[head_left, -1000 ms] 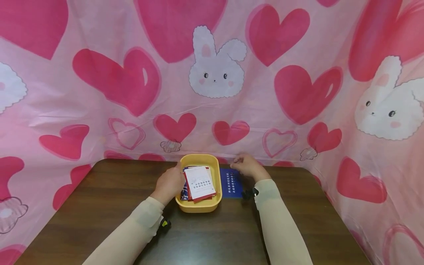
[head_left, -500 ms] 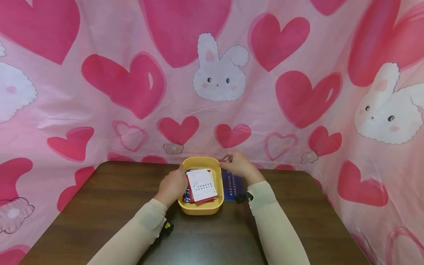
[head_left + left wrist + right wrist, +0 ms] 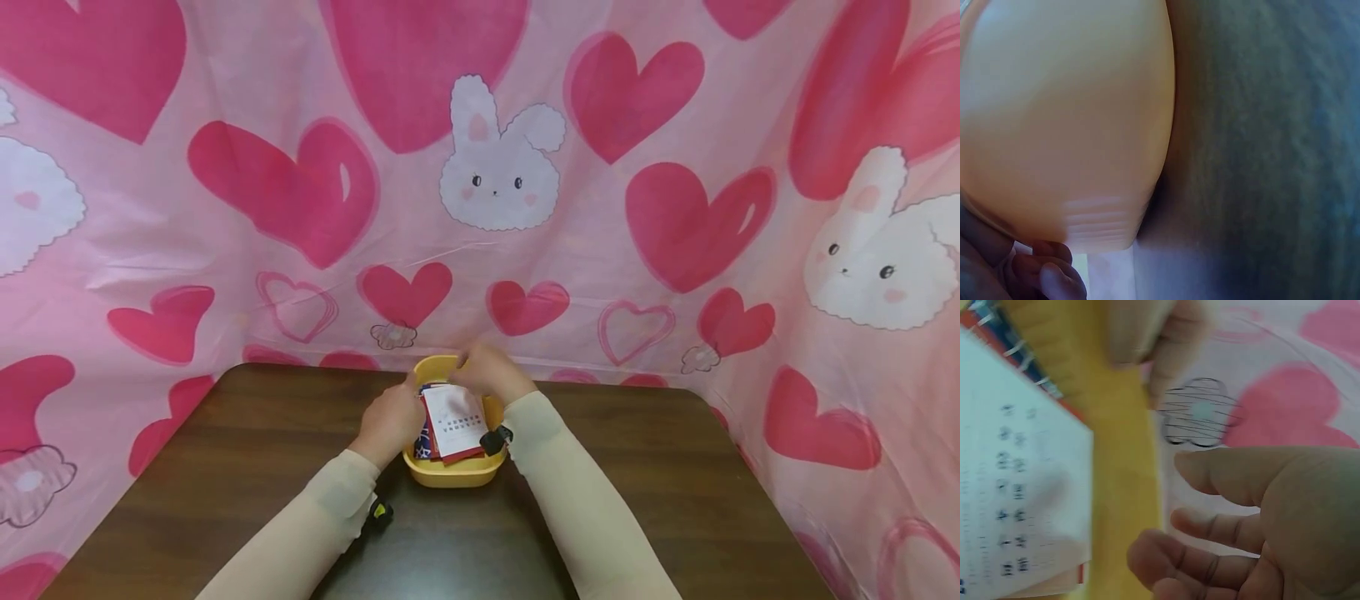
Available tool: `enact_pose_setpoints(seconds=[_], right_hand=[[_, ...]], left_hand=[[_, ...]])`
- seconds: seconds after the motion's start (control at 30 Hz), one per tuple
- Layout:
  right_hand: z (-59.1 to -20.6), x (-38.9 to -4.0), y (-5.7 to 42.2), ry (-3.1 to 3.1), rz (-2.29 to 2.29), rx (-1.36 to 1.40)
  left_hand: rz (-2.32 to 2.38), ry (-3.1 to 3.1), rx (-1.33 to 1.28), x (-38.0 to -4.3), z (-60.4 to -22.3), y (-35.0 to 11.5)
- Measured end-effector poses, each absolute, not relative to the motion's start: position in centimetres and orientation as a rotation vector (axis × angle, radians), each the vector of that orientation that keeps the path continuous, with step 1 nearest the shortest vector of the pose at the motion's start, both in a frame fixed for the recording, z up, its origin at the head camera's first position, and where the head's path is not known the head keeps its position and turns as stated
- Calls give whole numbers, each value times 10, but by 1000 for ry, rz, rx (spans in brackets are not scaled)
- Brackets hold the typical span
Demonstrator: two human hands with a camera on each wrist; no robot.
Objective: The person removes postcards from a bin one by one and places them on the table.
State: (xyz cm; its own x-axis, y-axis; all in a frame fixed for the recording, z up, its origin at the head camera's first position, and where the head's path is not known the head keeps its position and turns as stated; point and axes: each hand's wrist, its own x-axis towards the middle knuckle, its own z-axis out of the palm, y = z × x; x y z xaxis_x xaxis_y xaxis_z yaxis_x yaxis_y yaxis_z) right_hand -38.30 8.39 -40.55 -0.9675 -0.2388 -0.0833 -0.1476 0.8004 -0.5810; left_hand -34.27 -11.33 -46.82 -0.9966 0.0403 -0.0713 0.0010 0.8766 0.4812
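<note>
A yellow plastic bin (image 3: 450, 477) stands on the table. Inside it lie a white printed sheet (image 3: 456, 423) on top and red and dark blue booklets (image 3: 423, 446) beneath. At the bin's left rim, my left hand (image 3: 388, 421) grips the edge, its fingers curled beside the wall in the left wrist view. My right hand (image 3: 491, 372) hovers over the bin's far right corner. Seen from the right wrist, its thumb (image 3: 1219, 475) and fingers are apart with nothing between them. The blue printed card to the bin's right is hidden behind my right sleeve.
The brown wooden table (image 3: 645, 467) stretches out on both sides of the bin. Close behind it hangs a pink cloth (image 3: 337, 208) with hearts and rabbits. Dark wrist devices (image 3: 495, 440) sit on both sleeves.
My right hand has moved left from beside the blue card, across the bin's right rim, to above the bin. My left hand stays at the rim; the head view has shifted slightly.
</note>
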Motion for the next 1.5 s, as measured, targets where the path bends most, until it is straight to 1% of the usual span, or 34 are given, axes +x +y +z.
enact_pose_setpoints(seconds=[0.23,0.6,0.87,1.0,1.23,1.43,1.5], right_hand=[[-419,-377,74,2872,-744,-239],[-436,-377,68,2918,-560,-304],[-437,-380,63,2939,-453,-236],[-438,-382,63,2901,-554,-214],[-435,-386,68,2855,-775,-289],[-425,-388,80,2863,-841,-300],[-420,-390,88,2842,-935,-309]], left_hand=[[751,2983,38,-339,-464,-110],[764,2934,-1,-337,-462,-110],[765,2940,6,-340,-462,-111],[762,2954,10,-341,-463,-113],[759,2931,-30,-341,-464,-115],[746,2927,-31,-341,-462,-114],[751,2930,-26,-342,-461,-113]])
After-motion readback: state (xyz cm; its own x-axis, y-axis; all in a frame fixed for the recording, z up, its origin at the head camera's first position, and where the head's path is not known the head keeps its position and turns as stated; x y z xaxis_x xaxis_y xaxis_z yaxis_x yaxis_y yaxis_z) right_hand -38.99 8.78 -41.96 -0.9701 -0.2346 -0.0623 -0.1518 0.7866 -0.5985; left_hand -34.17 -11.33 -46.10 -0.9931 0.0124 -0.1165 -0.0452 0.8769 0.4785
